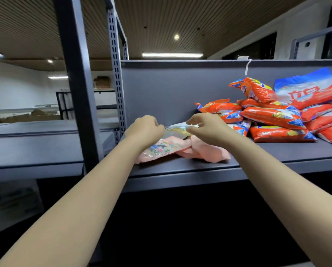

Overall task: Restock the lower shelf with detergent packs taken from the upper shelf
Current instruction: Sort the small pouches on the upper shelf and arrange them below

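On the grey upper shelf lie two pink packs, one flat with a flowered print and one crumpled to its right. A pale pack with a white and yellow top lies on them. My left hand curls over the pale pack's left edge. My right hand pinches its right edge between thumb and fingers. A pile of orange detergent packs fills the shelf's right side, apart from my hands. The lower shelf is hidden in the dark space below.
A large blue and red bag leans on the orange pile against the shelf's back panel. A grey upright post and a slotted post stand left of my hands. Another shelf board extends left.
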Demonstrator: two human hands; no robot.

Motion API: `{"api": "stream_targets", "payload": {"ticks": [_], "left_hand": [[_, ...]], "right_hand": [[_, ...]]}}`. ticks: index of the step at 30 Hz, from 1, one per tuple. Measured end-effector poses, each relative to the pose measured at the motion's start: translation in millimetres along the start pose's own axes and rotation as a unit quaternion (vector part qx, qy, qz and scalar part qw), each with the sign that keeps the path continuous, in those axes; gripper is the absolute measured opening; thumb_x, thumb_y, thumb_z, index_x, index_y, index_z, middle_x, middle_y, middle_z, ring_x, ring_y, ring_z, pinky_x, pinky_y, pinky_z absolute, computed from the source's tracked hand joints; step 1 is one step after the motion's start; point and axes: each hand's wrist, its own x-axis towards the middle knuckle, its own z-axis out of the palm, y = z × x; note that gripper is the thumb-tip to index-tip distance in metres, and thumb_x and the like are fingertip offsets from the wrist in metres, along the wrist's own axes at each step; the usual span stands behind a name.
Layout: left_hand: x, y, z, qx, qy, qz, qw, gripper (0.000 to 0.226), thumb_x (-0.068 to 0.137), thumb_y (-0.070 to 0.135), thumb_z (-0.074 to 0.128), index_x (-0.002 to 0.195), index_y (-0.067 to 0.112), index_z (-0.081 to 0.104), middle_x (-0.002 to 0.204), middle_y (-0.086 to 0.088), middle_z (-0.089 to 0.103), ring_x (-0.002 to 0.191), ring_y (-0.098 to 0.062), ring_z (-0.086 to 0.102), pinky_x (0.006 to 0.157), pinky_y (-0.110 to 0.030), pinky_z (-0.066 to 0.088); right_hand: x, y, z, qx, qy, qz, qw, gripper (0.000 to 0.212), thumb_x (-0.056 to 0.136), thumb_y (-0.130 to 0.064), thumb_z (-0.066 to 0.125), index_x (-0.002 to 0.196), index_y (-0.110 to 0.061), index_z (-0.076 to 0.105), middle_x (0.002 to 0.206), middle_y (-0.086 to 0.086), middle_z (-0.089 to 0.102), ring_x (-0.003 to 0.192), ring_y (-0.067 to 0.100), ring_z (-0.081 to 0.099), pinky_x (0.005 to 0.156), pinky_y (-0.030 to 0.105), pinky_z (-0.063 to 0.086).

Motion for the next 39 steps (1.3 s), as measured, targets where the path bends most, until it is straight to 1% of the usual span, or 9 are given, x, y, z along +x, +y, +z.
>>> {"api": "stream_targets", "payload": {"ticks": [5,9,11,16,20,25,30,34,39], "left_hand": [[-77,-18,-15,-0.043,0.068,0.022,0.997,0.023,0.089,0.036,0.047,0.098,0.026,0.065,0.105,0.003,0.068,0.098,-0.025,0.061,0.086,-0.037,0.050],[-140,-49,-21,-0.068,0.132,0.047,0.988,0.020,0.090,0.036,0.051,0.096,0.026,0.066,0.098,0.005,0.070,0.097,-0.022,0.063,0.082,-0.037,0.051],[-165,-75,-23,-0.068,0.141,0.032,0.987,0.018,0.089,0.036,0.052,0.093,0.027,0.067,0.093,0.007,0.070,0.093,-0.021,0.063,0.078,-0.037,0.052],[-196,-153,-29,-0.036,0.117,-0.057,0.991,0.015,0.090,0.041,0.049,0.086,0.035,0.063,0.074,0.019,0.062,0.078,-0.008,0.058,0.058,-0.024,0.040],[-213,-211,-37,-0.005,0.101,-0.125,0.987,0.017,0.091,0.040,0.046,0.090,0.036,0.063,0.083,0.018,0.063,0.082,-0.010,0.057,0.065,-0.028,0.039],[-234,-283,-52,-0.009,0.091,-0.186,0.978,0.016,0.094,0.041,0.046,0.090,0.036,0.060,0.081,0.014,0.062,0.076,-0.014,0.058,0.062,-0.029,0.042],[-239,-357,-69,-0.013,0.077,-0.214,0.974,0.016,0.096,0.040,0.045,0.092,0.035,0.060,0.069,0.013,0.057,0.067,-0.013,0.057,0.054,-0.027,0.038],[-230,-427,-87,-0.021,0.050,-0.224,0.973,0.017,0.097,0.039,0.045,0.095,0.034,0.060,0.064,0.009,0.058,0.058,-0.013,0.056,0.048,-0.024,0.035],[-210,-511,-106,-0.023,-0.033,-0.229,0.973,0.017,0.097,0.041,0.044,0.097,0.037,0.060,0.067,0.009,0.059,0.061,-0.012,0.058,0.048,-0.024,0.037]], "right_hand": [[-57,-30,14,0.044,0.033,-0.042,0.998,0.028,0.090,-0.031,0.060,0.114,-0.018,0.066,0.118,-0.001,0.066,0.110,0.017,0.059,0.095,0.032,0.044],[-103,-65,31,0.122,0.059,-0.078,0.988,0.021,0.088,-0.023,0.063,0.108,-0.018,0.068,0.106,-0.007,0.066,0.102,0.010,0.060,0.084,0.015,0.037],[-121,-85,42,0.158,0.045,-0.085,0.983,0.017,0.088,-0.020,0.064,0.104,-0.020,0.069,0.098,-0.012,0.064,0.096,0.008,0.061,0.084,0.016,0.040],[-151,-130,80,0.217,-0.002,-0.106,0.970,0.013,0.087,-0.025,0.063,0.099,-0.022,0.069,0.091,-0.014,0.065,0.082,0.002,0.061,0.079,0.020,0.048],[-157,-164,121,0.205,-0.062,-0.140,0.967,0.015,0.088,-0.029,0.062,0.102,-0.027,0.066,0.095,-0.013,0.065,0.084,0.000,0.059,0.079,0.021,0.048],[-157,-200,181,0.193,-0.126,-0.150,0.961,0.020,0.089,-0.036,0.058,0.109,-0.034,0.061,0.099,-0.021,0.057,0.092,-0.002,0.056,0.084,0.025,0.047],[-156,-242,242,0.202,-0.155,-0.116,0.960,0.017,0.090,-0.038,0.056,0.106,-0.044,0.054,0.097,-0.031,0.052,0.095,-0.009,0.053,0.080,0.017,0.040],[-148,-283,292,0.206,-0.168,-0.066,0.962,0.022,0.091,-0.038,0.054,0.113,-0.038,0.056,0.110,-0.024,0.055,0.103,-0.007,0.052,0.087,0.020,0.043],[-133,-332,352,0.158,-0.192,-0.013,0.968,0.028,0.093,-0.038,0.054,0.120,-0.032,0.055,0.116,-0.017,0.053,0.106,0.002,0.053,0.088,0.024,0.045]]}}
